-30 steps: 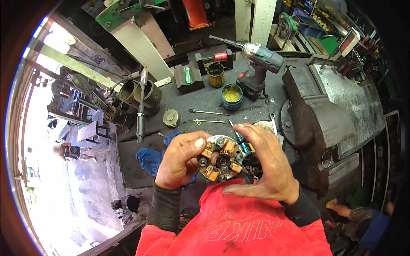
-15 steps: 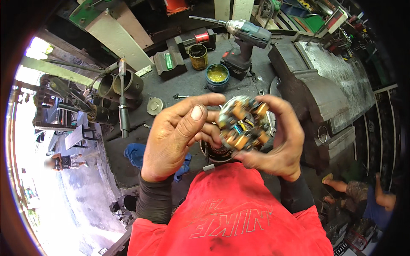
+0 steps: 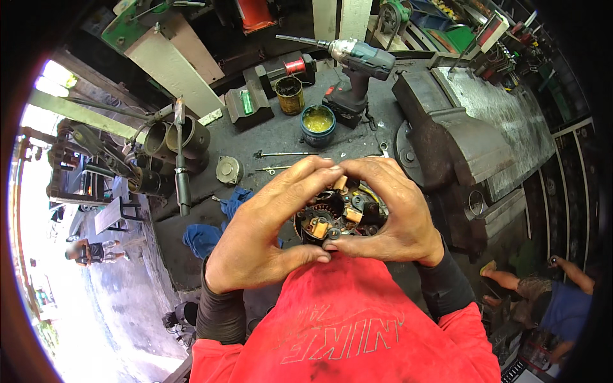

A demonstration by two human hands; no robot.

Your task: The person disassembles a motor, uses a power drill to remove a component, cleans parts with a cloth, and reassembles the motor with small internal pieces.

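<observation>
A round brush holder plate (image 3: 353, 215) with brass-coloured brush boxes and wires sits tilted at the open end of a dark motor housing (image 3: 303, 221), where copper windings show. My right hand (image 3: 403, 214) curls round the plate's right side, thumb on the near edge and fingers on the far edge. My left hand (image 3: 255, 226) cups the left side of the housing, its fingertips and thumb close to those of the right. The palms hide much of both parts, and I cannot tell how far the plate is seated.
Beyond my hands on the bench stand a grease tub (image 3: 318, 125), a dirty can (image 3: 290, 96) and a cordless impact driver (image 3: 357, 70). A round metal cap (image 3: 228, 170) and blue rags (image 3: 203, 239) lie left. At right is a large vise (image 3: 456, 137); another person (image 3: 565, 306) sits lower right.
The brush holder plate has come down and toward me, onto the motor housing. My left hand, looser before, has closed in around the left side.
</observation>
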